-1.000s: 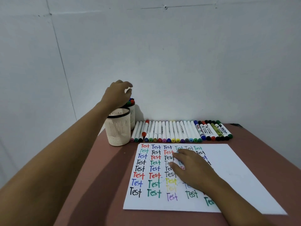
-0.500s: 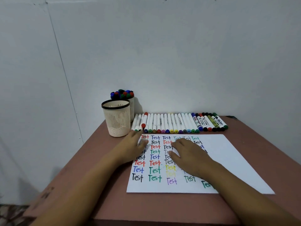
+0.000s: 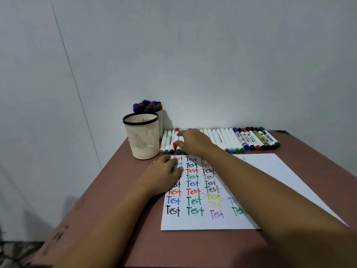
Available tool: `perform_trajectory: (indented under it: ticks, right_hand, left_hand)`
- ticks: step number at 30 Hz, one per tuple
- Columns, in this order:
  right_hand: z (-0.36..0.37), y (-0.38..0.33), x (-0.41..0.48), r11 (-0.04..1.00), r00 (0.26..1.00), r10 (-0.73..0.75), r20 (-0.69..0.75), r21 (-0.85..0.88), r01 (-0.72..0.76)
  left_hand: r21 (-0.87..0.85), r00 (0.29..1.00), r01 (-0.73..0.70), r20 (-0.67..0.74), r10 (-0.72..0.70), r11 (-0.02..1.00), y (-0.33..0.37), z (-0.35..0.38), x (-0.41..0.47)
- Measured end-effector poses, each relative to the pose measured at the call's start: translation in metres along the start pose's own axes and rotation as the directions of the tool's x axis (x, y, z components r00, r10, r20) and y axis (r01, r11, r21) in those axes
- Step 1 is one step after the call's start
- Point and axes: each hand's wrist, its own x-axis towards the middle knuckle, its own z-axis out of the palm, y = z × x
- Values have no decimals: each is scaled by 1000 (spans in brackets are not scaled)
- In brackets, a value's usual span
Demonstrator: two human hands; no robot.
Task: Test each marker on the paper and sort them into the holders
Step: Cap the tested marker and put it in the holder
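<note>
Head view: right hand (image 3: 195, 142) reaches over the markers (image 3: 228, 140) rowed behind the paper (image 3: 280, 180), fingers loosely straight, holding nothing; left hand (image 3: 166, 175) lies flat on the paper. Risk — a careless grab could roll neighbouring markers, or nudge the front holder (image 3: 143, 136) nearby.

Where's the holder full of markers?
Head view, table's far-left corner: the full holder stands directly behind the front holder, left of the marker row.

Two holders (image 3: 143, 141), one paper (image 3: 266, 165), two hands (image 3: 164, 172); markers (image 3: 231, 140) partly hidden.
</note>
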Motion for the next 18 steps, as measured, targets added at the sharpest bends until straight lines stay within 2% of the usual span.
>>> perform_trajectory:
  ticks: [5, 12, 13, 15, 18]
  right_hand:
    - [25, -7, 16, 986, 997, 39, 70, -167, -27]
    - [32, -5, 17, 973, 991, 11, -131, -225, -41]
    - [31, -4, 17, 982, 986, 13, -167, -184, -44]
    - [24, -2, 12, 997, 975, 79, -206, 12, -78]
    - [4, 1, -7, 939, 951, 204, -231, 322, -123]
  left_hand:
    - [14, 1000, -4, -1, 4, 1000, -3, 2, 2]
    - [20, 1000, -10, 5, 9, 1000, -6, 2, 5]
    - [18, 1000, -10, 5, 10, 1000, -7, 2, 5]
    - [-10, 1000, -18, -8, 18, 1000, -7, 2, 5]
    - [-88, 995, -38, -96, 30, 995, -7, 0, 4]
